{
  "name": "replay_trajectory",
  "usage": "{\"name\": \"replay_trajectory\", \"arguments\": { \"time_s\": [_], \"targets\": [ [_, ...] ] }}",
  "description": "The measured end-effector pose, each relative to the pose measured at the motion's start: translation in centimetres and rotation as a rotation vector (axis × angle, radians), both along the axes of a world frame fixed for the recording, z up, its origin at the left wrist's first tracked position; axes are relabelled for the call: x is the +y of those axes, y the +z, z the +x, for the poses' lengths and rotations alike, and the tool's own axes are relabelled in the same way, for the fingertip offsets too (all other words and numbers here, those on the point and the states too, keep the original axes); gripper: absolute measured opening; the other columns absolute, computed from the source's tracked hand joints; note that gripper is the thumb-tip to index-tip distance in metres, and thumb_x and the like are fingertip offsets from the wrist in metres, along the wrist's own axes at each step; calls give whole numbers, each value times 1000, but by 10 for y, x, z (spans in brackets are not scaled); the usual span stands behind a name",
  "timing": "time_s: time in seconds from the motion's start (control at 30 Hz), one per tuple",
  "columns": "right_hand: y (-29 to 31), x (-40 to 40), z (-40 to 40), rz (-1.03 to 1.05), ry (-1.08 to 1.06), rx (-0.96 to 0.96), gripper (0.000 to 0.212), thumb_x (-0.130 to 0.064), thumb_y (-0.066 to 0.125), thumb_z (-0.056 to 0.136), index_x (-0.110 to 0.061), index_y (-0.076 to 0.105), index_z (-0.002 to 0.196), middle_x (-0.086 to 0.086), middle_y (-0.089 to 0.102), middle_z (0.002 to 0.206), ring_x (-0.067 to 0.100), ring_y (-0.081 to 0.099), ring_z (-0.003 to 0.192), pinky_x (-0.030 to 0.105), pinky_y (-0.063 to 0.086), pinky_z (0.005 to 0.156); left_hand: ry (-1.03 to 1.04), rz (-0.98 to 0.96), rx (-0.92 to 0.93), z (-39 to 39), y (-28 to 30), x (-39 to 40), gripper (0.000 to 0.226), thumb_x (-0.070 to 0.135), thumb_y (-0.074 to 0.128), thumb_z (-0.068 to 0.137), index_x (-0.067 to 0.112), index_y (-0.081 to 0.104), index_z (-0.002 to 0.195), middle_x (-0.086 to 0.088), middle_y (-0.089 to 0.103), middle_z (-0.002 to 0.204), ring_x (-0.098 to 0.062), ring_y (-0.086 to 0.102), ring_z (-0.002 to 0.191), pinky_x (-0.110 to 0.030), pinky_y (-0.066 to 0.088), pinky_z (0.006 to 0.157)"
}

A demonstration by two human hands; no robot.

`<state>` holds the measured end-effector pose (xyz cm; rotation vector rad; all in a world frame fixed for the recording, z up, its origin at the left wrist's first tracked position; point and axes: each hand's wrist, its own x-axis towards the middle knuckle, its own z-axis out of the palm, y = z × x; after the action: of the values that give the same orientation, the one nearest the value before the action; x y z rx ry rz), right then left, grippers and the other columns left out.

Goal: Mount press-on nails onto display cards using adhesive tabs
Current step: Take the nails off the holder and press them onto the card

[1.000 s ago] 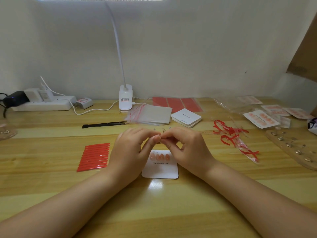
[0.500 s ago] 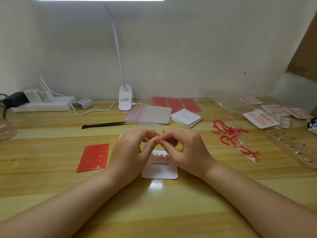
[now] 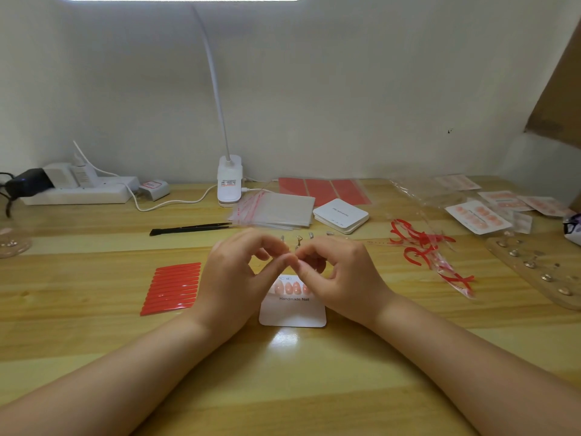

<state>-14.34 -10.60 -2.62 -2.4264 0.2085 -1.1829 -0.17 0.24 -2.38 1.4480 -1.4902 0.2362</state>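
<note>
A white display card (image 3: 292,313) printed "Handmade Nail" lies flat on the table in front of me, with a row of pink press-on nails (image 3: 288,288) stuck on its upper part. My left hand (image 3: 239,275) and my right hand (image 3: 341,272) hover just above the card's top edge, hiding it. Their fingertips meet and pinch a small piece between them, too tiny to make out. A red sheet of adhesive tabs (image 3: 173,287) lies left of my left hand.
Behind the hands lie black tweezers (image 3: 191,228), clear bags (image 3: 273,210), a stack of blank cards (image 3: 341,214) and red sheets (image 3: 323,190). Peeled red strips (image 3: 421,247), a wooden board with metal studs (image 3: 540,269) and filled cards (image 3: 478,217) are at right. The lamp base (image 3: 229,184) stands at the back.
Both hands stay over the card with fingertips together. The fingers have shifted only slightly, working at the small piece.
</note>
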Motion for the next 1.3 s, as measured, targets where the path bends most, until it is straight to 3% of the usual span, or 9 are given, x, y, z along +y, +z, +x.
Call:
{"name": "replay_trajectory", "arguments": {
  "time_s": [0.1, 0.2, 0.47, 0.73, 0.93, 1.13, 1.3],
  "targets": [
    [0, 0, 0, 8, -7, 5, 9, -2, 74, 81, -9, 70, 76, -12, 57, 63, -4, 48, 59, 11, 38, 58, -2, -35, -18, 0, 0, -1, 24, 40, 66, 81, 17, 70, 82, 13, 66, 78, -7, 60, 70, -39, 52, 64],
    [-1, -1, 0, 14, -19, 5, 8, -3, 74, 81, -8, 70, 76, -13, 56, 63, -5, 48, 58, 10, 37, 58, 9, -1, -1, 0, 1, 0, 25, 43, 65, 81, 19, 70, 84, 15, 66, 79, -9, 61, 71, -44, 52, 66],
    [-1, 1, 0, 47, -20, 18, 7, -3, 72, 81, -8, 69, 77, -6, 60, 63, 5, 52, 60, 10, 38, 59, 56, 87, 9, -7, 4, 5, 30, 45, 56, 82, 18, 68, 88, 12, 66, 84, -11, 62, 73, -46, 51, 67],
    [1, 1, 1, 94, 0, 17, 7, -3, 71, 82, -8, 69, 77, -4, 62, 63, 9, 55, 60, 15, 41, 57, 66, 82, 8, -7, 3, 3, 16, 30, 64, 82, 15, 67, 89, 12, 64, 85, -7, 61, 73, -30, 43, 60],
    [1, 2, 0, 173, 20, 13, 8, -4, 70, 82, -7, 70, 75, -4, 61, 61, 11, 55, 57, 13, 40, 54, 52, 70, -15, -5, 4, 3, 19, 37, 65, 83, 18, 65, 86, 11, 62, 85, -8, 61, 71, -34, 48, 60],
    [0, 1, 0, 289, 1, 19, 11, -2, 71, 82, -9, 71, 74, -5, 59, 58, 6, 52, 54, 16, 40, 53, 23, 79, -20, -4, 5, 4, 24, 40, 58, 83, 20, 69, 88, 13, 62, 88, -8, 60, 73, -49, 50, 70],
    [0, 1, -1, 376, -13, 32, 8, -4, 71, 82, -7, 72, 75, -7, 57, 57, 4, 48, 52, 16, 38, 52, 0, 53, -85, -2, 5, 4, 24, 35, 60, 83, 16, 73, 90, 6, 64, 88, -14, 61, 72, -47, 51, 66]
  ]
}}
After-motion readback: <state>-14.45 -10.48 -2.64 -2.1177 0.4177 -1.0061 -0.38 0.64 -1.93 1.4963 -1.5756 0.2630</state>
